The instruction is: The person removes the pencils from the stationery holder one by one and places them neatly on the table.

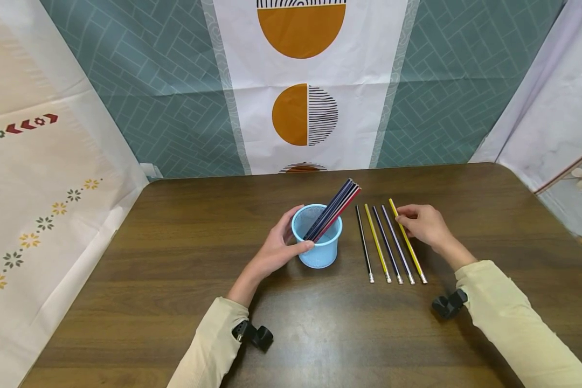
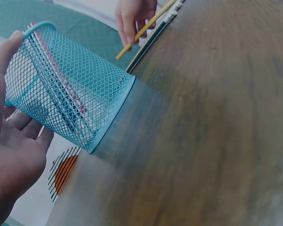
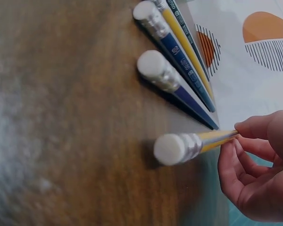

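Note:
My left hand grips a light blue mesh pencil cup from its left side, thumb at the rim and fingers behind. Several dark pencils and a red one lean to the right inside the cup. With thumb and fingertips, my right hand pinches a yellow pencil near its far end. The white eraser of that pencil faces the right wrist camera. To its left lie two dark blue or purple pencils, another yellow pencil and a black pencil, roughly side by side.
Everything rests on a brown wooden table. A teal and white patterned cloth hangs behind its far edge. Light cloths hang at the left and right. Each sleeve carries a small black wrist camera.

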{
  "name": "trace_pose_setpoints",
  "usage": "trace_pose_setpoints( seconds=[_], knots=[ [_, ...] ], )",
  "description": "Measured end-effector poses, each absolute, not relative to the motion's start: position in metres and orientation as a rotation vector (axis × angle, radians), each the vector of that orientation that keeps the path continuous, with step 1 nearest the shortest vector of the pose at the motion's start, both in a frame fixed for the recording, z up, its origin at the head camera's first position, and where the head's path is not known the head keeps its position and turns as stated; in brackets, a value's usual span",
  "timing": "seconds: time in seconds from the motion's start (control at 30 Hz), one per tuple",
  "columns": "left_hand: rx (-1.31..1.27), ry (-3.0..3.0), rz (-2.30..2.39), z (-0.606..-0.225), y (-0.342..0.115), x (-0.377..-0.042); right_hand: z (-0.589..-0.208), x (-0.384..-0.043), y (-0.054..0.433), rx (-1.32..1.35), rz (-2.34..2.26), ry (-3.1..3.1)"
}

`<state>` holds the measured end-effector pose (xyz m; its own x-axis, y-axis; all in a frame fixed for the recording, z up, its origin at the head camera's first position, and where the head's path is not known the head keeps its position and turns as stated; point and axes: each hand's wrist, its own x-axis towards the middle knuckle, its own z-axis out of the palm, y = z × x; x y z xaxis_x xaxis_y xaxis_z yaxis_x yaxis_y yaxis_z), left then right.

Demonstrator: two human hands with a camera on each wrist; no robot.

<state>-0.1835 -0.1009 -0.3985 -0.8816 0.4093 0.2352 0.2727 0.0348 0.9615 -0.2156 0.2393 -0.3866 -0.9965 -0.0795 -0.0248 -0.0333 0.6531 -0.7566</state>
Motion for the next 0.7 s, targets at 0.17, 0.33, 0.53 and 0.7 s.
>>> trace_pose_setpoints(
  seconds=[0.17,0.33,0.53,0.7],
  knots=[
    [0.723,2.179,1.986,-0.3982,-0.1003,-0.1832,-0.3901,-0.2158,0.2402,-0.08,-1.288,2.785],
    [0.724,2.173,1.991,-0.3987,-0.1006,-0.1833,-0.3923,-0.2158,0.2409,-0.082,-1.253,2.789],
    [0.733,2.176,1.989,-0.3979,-0.1009,-0.1829,-0.3932,-0.2156,0.2406,-0.088,-1.209,2.818],
    [0.726,2.179,1.984,-0.3985,-0.1011,-0.183,-0.3945,-0.216,0.2403,-0.086,-1.184,2.828]
  ],
)
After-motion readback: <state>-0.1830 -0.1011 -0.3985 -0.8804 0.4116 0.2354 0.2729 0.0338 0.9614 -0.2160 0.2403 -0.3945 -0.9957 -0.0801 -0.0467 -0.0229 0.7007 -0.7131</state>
